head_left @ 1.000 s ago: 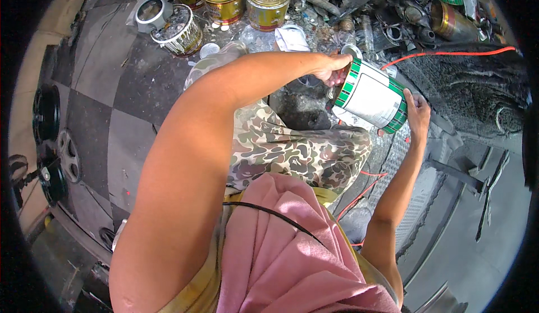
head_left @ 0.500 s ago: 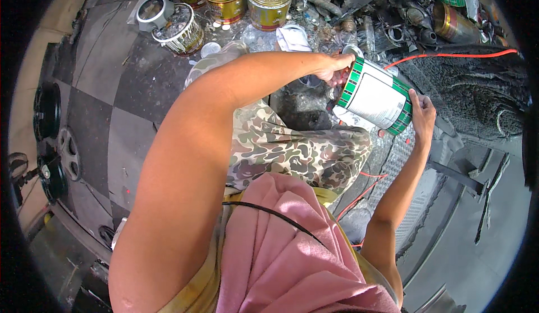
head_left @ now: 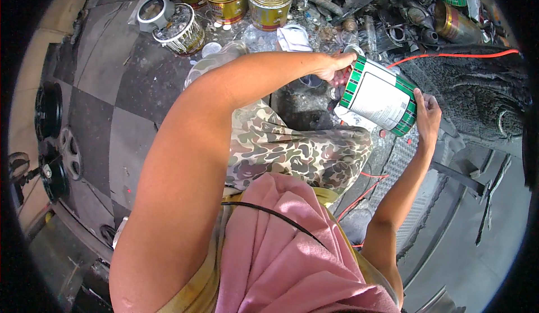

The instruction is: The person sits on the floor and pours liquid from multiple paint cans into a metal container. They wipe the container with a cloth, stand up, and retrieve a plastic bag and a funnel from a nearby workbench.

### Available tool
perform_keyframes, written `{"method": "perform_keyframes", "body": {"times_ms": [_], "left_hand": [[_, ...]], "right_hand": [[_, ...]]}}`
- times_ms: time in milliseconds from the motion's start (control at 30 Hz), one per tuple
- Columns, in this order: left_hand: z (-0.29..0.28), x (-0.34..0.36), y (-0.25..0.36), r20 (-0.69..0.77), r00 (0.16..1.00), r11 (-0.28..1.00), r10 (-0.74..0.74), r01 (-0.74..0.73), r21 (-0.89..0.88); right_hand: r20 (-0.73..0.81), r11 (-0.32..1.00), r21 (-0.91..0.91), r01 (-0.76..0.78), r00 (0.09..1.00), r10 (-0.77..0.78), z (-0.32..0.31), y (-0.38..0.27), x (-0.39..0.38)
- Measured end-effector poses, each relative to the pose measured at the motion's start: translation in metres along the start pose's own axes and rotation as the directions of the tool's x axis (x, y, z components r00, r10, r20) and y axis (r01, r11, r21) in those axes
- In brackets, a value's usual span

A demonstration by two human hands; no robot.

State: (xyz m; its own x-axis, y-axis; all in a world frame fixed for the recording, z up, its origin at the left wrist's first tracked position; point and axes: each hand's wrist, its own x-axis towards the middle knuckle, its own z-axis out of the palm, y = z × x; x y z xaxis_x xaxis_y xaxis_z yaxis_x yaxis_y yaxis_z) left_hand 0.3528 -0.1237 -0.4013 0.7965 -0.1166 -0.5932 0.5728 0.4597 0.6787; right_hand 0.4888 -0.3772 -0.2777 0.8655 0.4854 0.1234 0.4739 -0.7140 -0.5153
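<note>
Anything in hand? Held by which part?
Yes, a green-and-white can, held tilted by its two ends: left hand at the left end, right hand at the right.

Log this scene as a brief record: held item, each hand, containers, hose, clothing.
held item: green-and-white can, on its side
left hand: gripping the can's left end
right hand: gripping its right end
containers: three gold tins, paint-streaked bucket
hose: red-orange hose, beyond the can
clothing: camouflage trousers
</note>
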Motion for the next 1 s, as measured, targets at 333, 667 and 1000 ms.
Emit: {"method": "perform_keyframes", "body": {"times_ms": [333, 667, 1000], "left_hand": [[-0.005, 0.000, -0.001, 0.027, 0.999, 1.000, 0.021, -0.021, -0.011], [-0.006, 0.006, -0.002, 0.019, 1.000, 1.000, 0.007, -0.007, -0.016], [-0.006, 0.007, -0.002, 0.078, 0.996, 0.999, 0.034, -0.033, -0.015]], "right_hand": [[-0.026, 0.999, 0.024, 0.048, 0.999, -0.047, -0.001, -0.011, -0.006], [-0.017, 0.996, 0.090, 0.017, 1.000, -0.015, -0.009, -0.021, -0.013], [0.000, 0.985, 0.165, 0.056, 0.998, -0.057, -0.009, -0.008, -0.012]]}}
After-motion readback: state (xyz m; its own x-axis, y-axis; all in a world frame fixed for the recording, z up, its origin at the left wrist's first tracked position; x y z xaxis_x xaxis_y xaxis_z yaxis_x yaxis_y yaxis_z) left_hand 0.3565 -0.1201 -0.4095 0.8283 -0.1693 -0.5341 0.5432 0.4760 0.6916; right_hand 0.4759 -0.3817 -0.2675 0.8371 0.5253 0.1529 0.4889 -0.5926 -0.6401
